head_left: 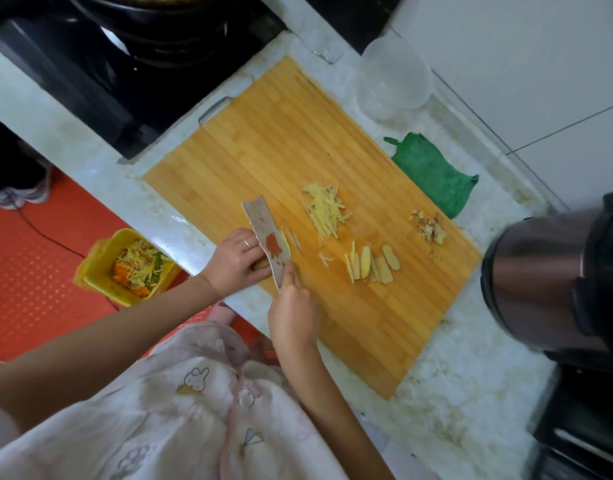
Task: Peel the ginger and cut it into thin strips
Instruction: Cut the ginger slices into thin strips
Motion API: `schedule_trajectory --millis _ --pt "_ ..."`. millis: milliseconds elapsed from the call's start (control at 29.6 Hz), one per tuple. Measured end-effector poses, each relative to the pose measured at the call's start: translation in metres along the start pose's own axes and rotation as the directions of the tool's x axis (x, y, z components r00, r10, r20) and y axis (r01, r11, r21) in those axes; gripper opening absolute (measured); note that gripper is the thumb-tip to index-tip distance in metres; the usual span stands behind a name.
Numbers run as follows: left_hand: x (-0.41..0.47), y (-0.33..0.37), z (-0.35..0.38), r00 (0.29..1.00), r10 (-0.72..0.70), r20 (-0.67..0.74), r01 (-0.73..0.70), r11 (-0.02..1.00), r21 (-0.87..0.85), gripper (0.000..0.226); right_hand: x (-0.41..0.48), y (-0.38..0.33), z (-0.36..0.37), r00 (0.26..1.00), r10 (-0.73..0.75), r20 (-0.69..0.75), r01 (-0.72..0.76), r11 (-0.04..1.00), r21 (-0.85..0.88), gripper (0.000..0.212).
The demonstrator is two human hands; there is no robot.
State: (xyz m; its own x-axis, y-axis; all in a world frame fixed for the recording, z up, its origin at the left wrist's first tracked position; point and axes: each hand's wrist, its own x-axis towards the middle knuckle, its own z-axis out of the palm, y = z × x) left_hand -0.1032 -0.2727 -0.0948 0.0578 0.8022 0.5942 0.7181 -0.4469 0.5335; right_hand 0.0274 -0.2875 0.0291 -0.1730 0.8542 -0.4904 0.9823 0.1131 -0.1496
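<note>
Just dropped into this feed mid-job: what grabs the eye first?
At the board's left edge, the right hand grips a knife while the left hand holds a ginger piece beside the blade. Mid-board lie a pile of strips and, beside it, uncut slices.

Shows a pale, mottled stone countertop [447,368] with a bamboo cutting board [298,140] lying flat across its middle, one corner close to the dark hob [100,84] set into the far left. Holds a clear plastic bowl [395,74] just beyond the board's far corner and a crumpled green cloth [433,171] beside its right edge. Bears a steel vessel [540,278] at the near right, apart from the board.
</note>
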Motion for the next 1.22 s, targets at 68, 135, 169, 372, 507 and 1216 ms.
schedule_trajectory --millis 68,135,169,372,507,1216 --pt "0.001 0.0 -0.001 1.0 0.002 0.008 -0.003 1.0 0.014 0.018 0.005 -0.001 -0.002 1.0 0.002 -0.013 -0.002 1.0 0.017 0.057" --pt "0.003 0.002 -0.003 1.0 0.019 0.006 -0.019 1.0 0.011 0.017 0.0 0.001 -0.005 1.0 0.004 -0.02 -0.003 1.0 0.024 0.056" --pt "0.003 0.003 -0.003 0.999 0.033 -0.001 -0.033 0.999 0.008 0.016 -0.006 0.003 -0.004 1.0 0.001 -0.022 -0.001 1.0 0.015 0.056" --pt "0.003 0.002 -0.004 1.0 0.03 -0.004 -0.03 0.999 -0.013 0.015 -0.014 0.009 0.003 1.0 0.019 -0.001 -0.019 0.999 0.049 0.057" --pt "0.0 0.002 -0.002 1.0 -0.004 0.028 0.004 1.0 0.006 0.017 -0.012 0.008 -0.001 1.0 0.018 -0.009 -0.016 0.993 0.119 0.054" --pt "0.0 0.005 -0.003 0.999 -0.041 0.01 0.041 0.999 0.03 0.023 -0.005 0.008 0.0 0.999 -0.019 -0.031 0.02 0.999 0.041 0.055"
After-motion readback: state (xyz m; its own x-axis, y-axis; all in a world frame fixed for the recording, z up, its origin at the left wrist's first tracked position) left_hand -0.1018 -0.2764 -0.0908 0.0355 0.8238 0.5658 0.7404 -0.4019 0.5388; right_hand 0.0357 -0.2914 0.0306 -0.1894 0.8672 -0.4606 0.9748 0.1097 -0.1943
